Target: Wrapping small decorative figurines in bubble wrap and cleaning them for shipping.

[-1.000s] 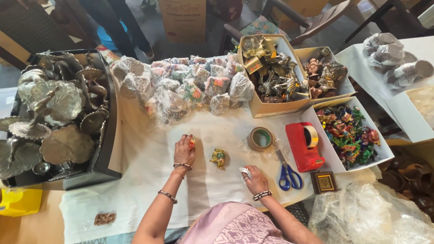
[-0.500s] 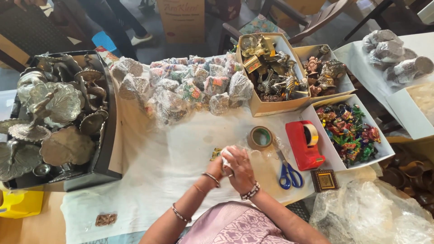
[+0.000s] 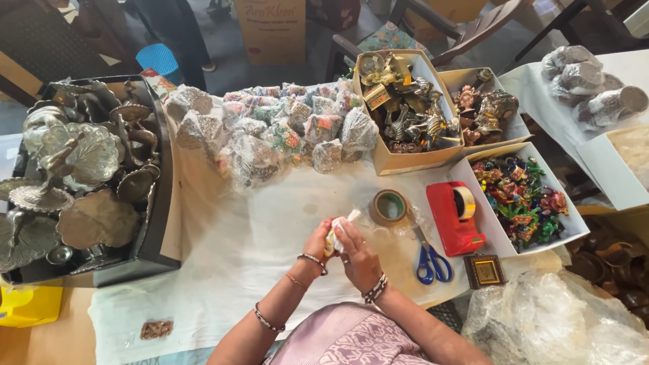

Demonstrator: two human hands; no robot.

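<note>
Both hands, the left hand (image 3: 316,245) and right hand (image 3: 357,257), now close together around a small figurine (image 3: 332,238) lifted off the cloth (image 3: 257,230), white wrap (image 3: 350,217) folding over it, tape roll (image 3: 390,207) just beyond, scissors (image 3: 428,255) to the right.

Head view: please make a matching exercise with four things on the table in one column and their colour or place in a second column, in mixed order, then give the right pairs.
Things:
1. tape dispenser
2. scissors
3. brown tape roll
4. small framed picture

Descriptions:
A. blue handles
B. at the table's near edge, below the dispenser
C. red
D. lying flat, just right of the two hands

Pairs: 1-C, 2-A, 3-D, 4-B
</note>
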